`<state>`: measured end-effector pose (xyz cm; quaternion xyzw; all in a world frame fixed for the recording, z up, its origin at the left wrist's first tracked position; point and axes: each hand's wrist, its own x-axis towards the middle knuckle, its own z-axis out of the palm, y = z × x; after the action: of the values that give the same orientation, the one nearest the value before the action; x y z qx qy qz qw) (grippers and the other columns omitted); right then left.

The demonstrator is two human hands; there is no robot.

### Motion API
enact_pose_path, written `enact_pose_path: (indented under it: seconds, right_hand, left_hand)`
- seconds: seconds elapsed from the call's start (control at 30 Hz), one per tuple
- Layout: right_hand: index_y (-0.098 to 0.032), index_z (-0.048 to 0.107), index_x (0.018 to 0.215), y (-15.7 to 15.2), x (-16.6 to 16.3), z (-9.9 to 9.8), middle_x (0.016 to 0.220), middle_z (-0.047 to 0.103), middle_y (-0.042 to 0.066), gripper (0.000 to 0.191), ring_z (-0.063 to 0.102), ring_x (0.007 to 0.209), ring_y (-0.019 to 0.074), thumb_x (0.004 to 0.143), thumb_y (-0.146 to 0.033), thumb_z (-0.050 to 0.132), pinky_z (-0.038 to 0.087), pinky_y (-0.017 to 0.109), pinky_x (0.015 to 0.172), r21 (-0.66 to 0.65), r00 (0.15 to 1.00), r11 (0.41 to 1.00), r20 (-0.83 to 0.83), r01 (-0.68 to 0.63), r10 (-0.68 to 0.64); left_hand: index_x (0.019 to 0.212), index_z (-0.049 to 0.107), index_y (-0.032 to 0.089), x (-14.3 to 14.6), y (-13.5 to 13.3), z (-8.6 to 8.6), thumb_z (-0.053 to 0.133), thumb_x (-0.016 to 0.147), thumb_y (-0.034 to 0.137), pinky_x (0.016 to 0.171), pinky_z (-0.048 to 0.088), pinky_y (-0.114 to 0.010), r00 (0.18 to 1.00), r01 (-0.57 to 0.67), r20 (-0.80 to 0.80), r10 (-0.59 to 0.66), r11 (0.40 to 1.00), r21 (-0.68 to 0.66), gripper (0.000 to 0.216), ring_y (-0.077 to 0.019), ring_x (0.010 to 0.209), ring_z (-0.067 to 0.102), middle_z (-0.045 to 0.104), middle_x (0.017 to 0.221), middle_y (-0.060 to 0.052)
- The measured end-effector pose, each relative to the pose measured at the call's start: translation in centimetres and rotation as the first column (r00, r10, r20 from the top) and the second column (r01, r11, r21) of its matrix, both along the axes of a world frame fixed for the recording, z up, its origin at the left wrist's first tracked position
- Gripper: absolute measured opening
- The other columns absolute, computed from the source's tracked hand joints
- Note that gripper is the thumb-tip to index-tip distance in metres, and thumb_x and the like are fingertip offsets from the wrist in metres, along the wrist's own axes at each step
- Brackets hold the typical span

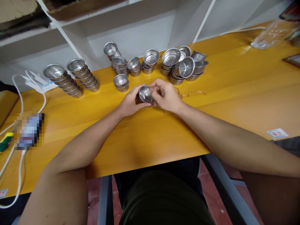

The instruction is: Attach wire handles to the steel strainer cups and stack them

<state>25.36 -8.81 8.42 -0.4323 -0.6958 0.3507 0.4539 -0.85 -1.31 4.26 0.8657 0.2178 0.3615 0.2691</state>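
Note:
In the head view, a small perforated metal strainer basket (pixel 144 93) is held over the table, tilted so that its inside faces me. My left hand (pixel 129 103) is wrapped round its left side, thumb below and fingers above. At the basket's right rim, my right hand (pixel 165 96) is closed, with thumb and fingertips pinching there. Whether a thin wire is also between those fingertips is too small to tell. Curved thin wires (pixel 197 92) lie on the table just right of my right hand, and another wire (pixel 161 108) shows below it.
Stacks of similar baskets (pixel 55 73) stand at the back left, with more piled baskets (pixel 172 57) behind my hands. A blurred phone (pixel 30 131) with a white cable lies left on the yellow table (pixel 150 137). A clear plastic bottle (pixel 273 32) is at the far right.

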Motion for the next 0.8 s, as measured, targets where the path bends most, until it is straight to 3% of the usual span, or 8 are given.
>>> enact_pose_path:
  seconds: [0.1, 0.27, 0.4, 0.5, 0.63, 0.7, 0.8]
  right_hand:
    - [-0.035, 0.069, 0.125, 0.4, 0.0, -0.3, 0.079, 0.071, 0.000, 0.059, 0.067, 0.060, 0.0236, 0.113, -0.092, 0.078, 0.058, 0.046, 0.062, -0.066, 0.998, 0.997, -0.061, -0.033, 0.029]
    - [-0.035, 0.065, 0.123, 0.1, -0.7, -0.6, 0.075, 0.069, -0.004, 0.054, 0.067, 0.054, 0.0230, 0.115, -0.086, 0.083, 0.062, 0.046, 0.058, -0.038, 0.982, 0.998, -0.185, -0.043, 0.036]
    - [-0.036, 0.070, 0.147, 0.0, -0.5, -1.0, 0.085, 0.076, 0.000, 0.068, 0.077, 0.063, 0.0261, 0.119, -0.098, 0.074, 0.072, 0.048, 0.062, 0.033, 0.972, 0.993, -0.213, 0.111, -0.102]
    - [-0.034, 0.072, 0.161, 0.8, 1.1, -1.0, 0.095, 0.082, 0.006, 0.076, 0.083, 0.074, 0.0305, 0.121, -0.099, 0.066, 0.078, 0.054, 0.072, 0.090, 0.962, 0.971, -0.183, 0.222, -0.203]
    - [-0.031, 0.081, 0.127, 2.1, 4.0, -0.6, 0.092, 0.079, 0.008, 0.047, 0.079, 0.082, 0.0314, 0.122, -0.077, 0.079, 0.076, 0.058, 0.086, 0.173, 0.972, 0.960, 0.042, 0.219, -0.229]
    - [-0.029, 0.081, 0.113, 2.5, 4.9, -0.6, 0.099, 0.082, 0.010, 0.030, 0.078, 0.090, 0.0326, 0.119, -0.059, 0.084, 0.073, 0.059, 0.094, 0.199, 0.956, 0.959, 0.171, 0.204, -0.239]
    - [-0.026, 0.082, 0.108, 2.7, 5.2, -0.7, 0.110, 0.085, 0.014, 0.011, 0.082, 0.103, 0.0366, 0.113, -0.036, 0.084, 0.070, 0.063, 0.107, 0.221, 0.930, 0.959, 0.279, 0.180, -0.239]
  left_hand:
    - [0.185, 0.064, 0.025, 0.0, -0.1, -0.3, 0.100, 0.097, 0.101, 0.153, 0.062, -0.062, 1.000, -0.007, 0.007, 0.007, 0.999, -0.052, 0.122, -0.0456, 0.177, 0.076, 0.076, 0.186, -0.024]
    - [0.183, 0.063, 0.026, 0.0, -0.3, -0.5, 0.098, 0.101, 0.099, 0.150, 0.064, -0.062, 0.998, 0.015, 0.061, -0.010, 0.996, -0.086, 0.115, -0.0437, 0.173, 0.079, 0.078, 0.183, -0.024]
    - [0.180, 0.061, 0.029, -0.2, -0.5, 0.3, 0.096, 0.103, 0.097, 0.146, 0.066, -0.061, 0.996, -0.052, 0.069, 0.051, 0.999, 0.013, 0.108, -0.0421, 0.168, 0.081, 0.079, 0.177, -0.020]
    - [0.177, 0.060, 0.033, -1.1, 0.2, 1.2, 0.096, 0.100, 0.101, 0.149, 0.061, -0.065, 0.977, -0.196, 0.110, 0.184, 0.974, 0.115, 0.109, -0.0441, 0.170, 0.077, 0.075, 0.176, -0.017]
    - [0.173, 0.061, 0.034, -4.2, 3.3, 1.6, 0.098, 0.097, 0.104, 0.161, 0.044, -0.074, 0.862, -0.486, 0.250, 0.441, 0.860, 0.156, 0.110, -0.0488, 0.188, 0.056, 0.064, 0.183, -0.016]
    - [0.177, 0.058, 0.033, -6.1, 5.2, 1.4, 0.090, 0.104, 0.104, 0.162, 0.043, -0.071, 0.808, -0.574, 0.254, 0.531, 0.808, 0.136, 0.106, -0.0432, 0.191, 0.052, 0.064, 0.184, -0.015]
    - [0.179, 0.055, 0.031, -8.1, 7.5, 0.5, 0.080, 0.109, 0.107, 0.158, 0.050, -0.066, 0.772, -0.619, 0.247, 0.586, 0.780, 0.086, 0.106, -0.0369, 0.187, 0.058, 0.069, 0.182, -0.015]
